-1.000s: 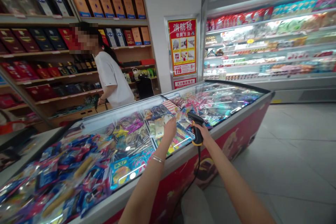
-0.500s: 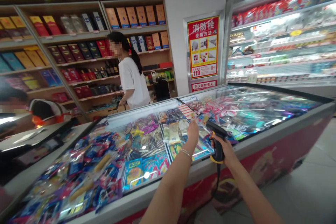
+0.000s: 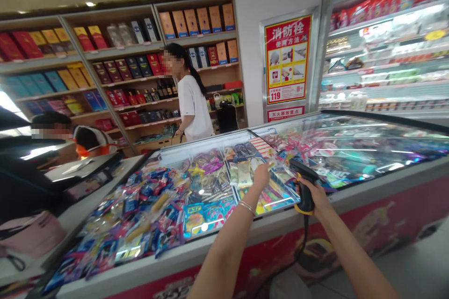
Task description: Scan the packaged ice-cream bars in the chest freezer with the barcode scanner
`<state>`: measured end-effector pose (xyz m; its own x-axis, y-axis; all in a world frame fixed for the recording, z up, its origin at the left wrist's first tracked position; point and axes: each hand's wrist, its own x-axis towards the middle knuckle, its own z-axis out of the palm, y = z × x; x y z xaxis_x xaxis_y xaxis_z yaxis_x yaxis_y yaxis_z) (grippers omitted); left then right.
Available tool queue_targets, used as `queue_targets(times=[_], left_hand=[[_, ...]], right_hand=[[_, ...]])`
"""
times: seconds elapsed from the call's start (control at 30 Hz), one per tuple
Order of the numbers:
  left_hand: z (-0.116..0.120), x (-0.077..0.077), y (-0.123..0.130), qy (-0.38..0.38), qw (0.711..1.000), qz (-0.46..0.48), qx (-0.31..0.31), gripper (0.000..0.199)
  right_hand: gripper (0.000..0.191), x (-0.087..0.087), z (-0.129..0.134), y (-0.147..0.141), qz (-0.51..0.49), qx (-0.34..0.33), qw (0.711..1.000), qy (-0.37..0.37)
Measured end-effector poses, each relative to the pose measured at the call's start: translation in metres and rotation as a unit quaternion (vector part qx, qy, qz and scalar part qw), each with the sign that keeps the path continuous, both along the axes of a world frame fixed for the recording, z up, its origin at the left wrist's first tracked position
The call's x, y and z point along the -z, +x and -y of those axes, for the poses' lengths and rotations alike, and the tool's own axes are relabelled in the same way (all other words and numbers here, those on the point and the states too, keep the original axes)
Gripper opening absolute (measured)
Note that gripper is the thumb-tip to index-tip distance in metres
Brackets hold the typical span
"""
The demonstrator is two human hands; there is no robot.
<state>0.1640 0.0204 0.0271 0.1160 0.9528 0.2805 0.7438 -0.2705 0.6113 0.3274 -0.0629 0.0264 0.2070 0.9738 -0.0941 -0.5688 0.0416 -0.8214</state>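
Observation:
My right hand [image 3: 318, 197] is wrapped round the grip of a black and yellow handheld barcode scanner [image 3: 304, 175], whose cord hangs down in front of the freezer. To the left of the scanner's head, my left hand [image 3: 261, 176], with a bangle at the wrist, is closed over the freezer. A small pale yellow bit shows at its fingertips, too unclear to name. Under both hands lies the glass-topped chest freezer [image 3: 245, 215], with wrapped ice creams [image 3: 210, 212] showing through the glass. A heap of blue and red snack packets [image 3: 129, 215] covers its left end.
A person in a white T-shirt [image 3: 194, 100] stands behind the freezer, before shelves of boxed goods [image 3: 122, 70]. Another person [image 3: 93, 142] is at the counter on the left, where a pink bag [image 3: 35, 233] lies. A lit refrigerated display [image 3: 386, 65] stands at the right.
My view has turned left, so the scene sits farther right and the pink bag now shows. Both hands stay over the freezer, the right still holding the scanner.

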Motion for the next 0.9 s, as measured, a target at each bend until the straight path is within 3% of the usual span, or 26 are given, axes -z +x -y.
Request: queue_targets(times=[0.1, 0.2, 0.27, 0.33, 0.37, 0.43, 0.6, 0.73, 0.9], left_hand=[[0.009, 0.003, -0.041, -0.011, 0.995, 0.095, 0.000, 0.033], [0.024, 0.005, -0.093, -0.015, 0.979, 0.201, -0.007, 0.030], [0.035, 0.004, -0.129, -0.031, 0.935, 0.352, -0.004, 0.035], [0.044, 0.002, -0.161, -0.039, 0.855, 0.518, -0.014, 0.037], [0.047, 0.001, -0.174, -0.036, 0.818, 0.574, -0.026, 0.036], [0.050, 0.001, -0.193, -0.022, 0.784, 0.618, -0.057, 0.034], [0.049, 0.006, -0.216, -0.002, 0.762, 0.643, -0.081, 0.036], [0.046, 0.008, -0.221, 0.007, 0.744, 0.662, -0.093, 0.039], [0.046, 0.007, -0.220, 0.035, 0.714, 0.688, -0.123, 0.041]], right_hand=[[0.030, 0.002, 0.000, -0.014, 0.000, -0.009, 1.000, -0.006], [0.027, 0.001, 0.000, -0.040, 0.006, -0.060, 0.998, 0.002], [0.025, 0.000, -0.001, -0.065, 0.010, -0.112, 0.994, 0.012], [0.024, -0.002, -0.003, -0.093, 0.014, -0.174, 0.984, 0.020], [0.023, -0.003, -0.004, -0.107, 0.015, -0.200, 0.979, 0.022], [0.019, -0.003, -0.006, -0.132, 0.021, -0.240, 0.970, 0.022], [0.022, 0.008, -0.009, -0.165, 0.017, -0.329, 0.944, -0.016], [0.028, 0.012, -0.007, -0.163, 0.001, -0.371, 0.929, -0.014], [0.026, 0.003, 0.004, -0.159, 0.011, -0.372, 0.928, 0.020]])
